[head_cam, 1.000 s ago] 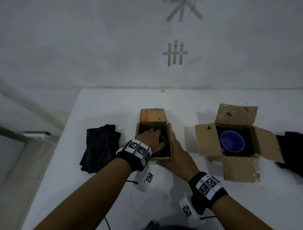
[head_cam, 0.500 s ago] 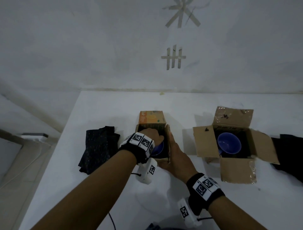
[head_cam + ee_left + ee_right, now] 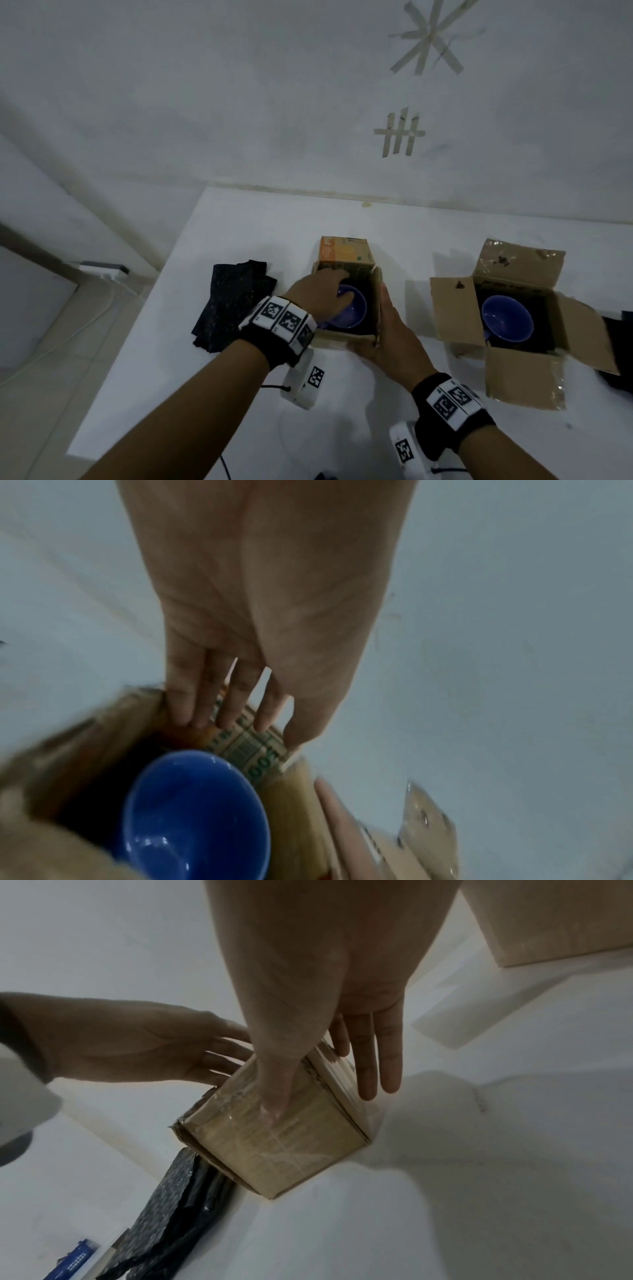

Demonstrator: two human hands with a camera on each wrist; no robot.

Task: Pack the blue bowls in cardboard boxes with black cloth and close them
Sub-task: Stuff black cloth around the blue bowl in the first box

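Observation:
A small cardboard box (image 3: 346,337) stands mid-table with a blue bowl (image 3: 354,308) inside on dark lining. My left hand (image 3: 337,284) hovers over the opening, its straight fingers touching the inside of the far flap (image 3: 250,748), just above the bowl (image 3: 195,813). My right hand (image 3: 383,329) lies flat against the box's right side. In the right wrist view its thumb presses the taped near face (image 3: 274,1145) and its fingers (image 3: 380,1069) stretch along the side wall. A second box (image 3: 452,308) at the right stands open with another blue bowl (image 3: 507,318) on black cloth.
A folded black cloth (image 3: 233,301) lies left of the small box. More black cloth (image 3: 616,342) sits at the right edge. The white table (image 3: 239,222) meets the wall at the back and drops off on the left.
My left hand has lifted off the bowl and reached to the far flap, so the bowl now shows. The right hand has stayed against the box.

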